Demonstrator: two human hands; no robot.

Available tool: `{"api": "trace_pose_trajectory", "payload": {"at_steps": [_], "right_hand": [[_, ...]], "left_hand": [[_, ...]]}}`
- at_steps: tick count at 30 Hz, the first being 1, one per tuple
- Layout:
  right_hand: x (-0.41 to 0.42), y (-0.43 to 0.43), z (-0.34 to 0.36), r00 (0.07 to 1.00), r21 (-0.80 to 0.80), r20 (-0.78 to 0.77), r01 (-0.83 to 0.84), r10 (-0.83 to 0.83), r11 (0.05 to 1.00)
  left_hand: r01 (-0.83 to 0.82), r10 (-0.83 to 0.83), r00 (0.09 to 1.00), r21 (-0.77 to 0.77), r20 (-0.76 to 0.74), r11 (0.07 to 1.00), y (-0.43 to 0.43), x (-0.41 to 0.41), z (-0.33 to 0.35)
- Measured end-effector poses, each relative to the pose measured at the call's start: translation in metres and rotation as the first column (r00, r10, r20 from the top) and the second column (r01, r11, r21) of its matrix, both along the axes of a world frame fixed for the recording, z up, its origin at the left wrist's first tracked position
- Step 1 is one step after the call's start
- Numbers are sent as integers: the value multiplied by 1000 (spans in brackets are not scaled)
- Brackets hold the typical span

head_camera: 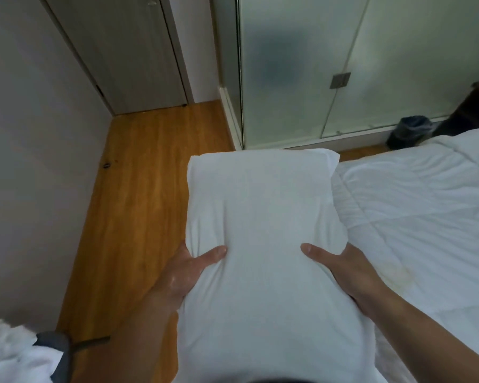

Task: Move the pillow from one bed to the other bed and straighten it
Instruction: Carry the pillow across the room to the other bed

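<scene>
1. Head view: the white quilted bed (415, 217) lies at right — probably the destination.
2. The plump white fabric pillow (260, 230) is carried lengthwise above the wooden floor.
3. The left hand (188, 272) and right hand (340, 269) clamp its sides — thumbs on top, steadying it.

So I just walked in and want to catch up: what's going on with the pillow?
A person is carrying the white pillow in the air, left hand and right hand gripping its sides, thumbs on top. It's held over the wooden floor, beside the bed with the white duvet on the right, not yet laid down.
</scene>
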State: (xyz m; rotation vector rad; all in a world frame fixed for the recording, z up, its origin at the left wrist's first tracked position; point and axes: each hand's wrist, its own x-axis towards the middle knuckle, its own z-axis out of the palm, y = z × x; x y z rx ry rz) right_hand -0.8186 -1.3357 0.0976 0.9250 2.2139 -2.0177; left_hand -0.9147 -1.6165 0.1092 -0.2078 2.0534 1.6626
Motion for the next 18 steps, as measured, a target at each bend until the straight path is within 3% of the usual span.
{"api": "trace_pose_trajectory", "payload": {"at_steps": [7,18], "right_hand": [[-140,64,12,999,-38,-9,-31,30,999],[-288,135,8,987,-48,33,159,-158,986]], "left_hand": [[-65,58,995,-92,-82,994,59,-134,2],[120,-120,993,2,-5,993,153,-334,0]]}}
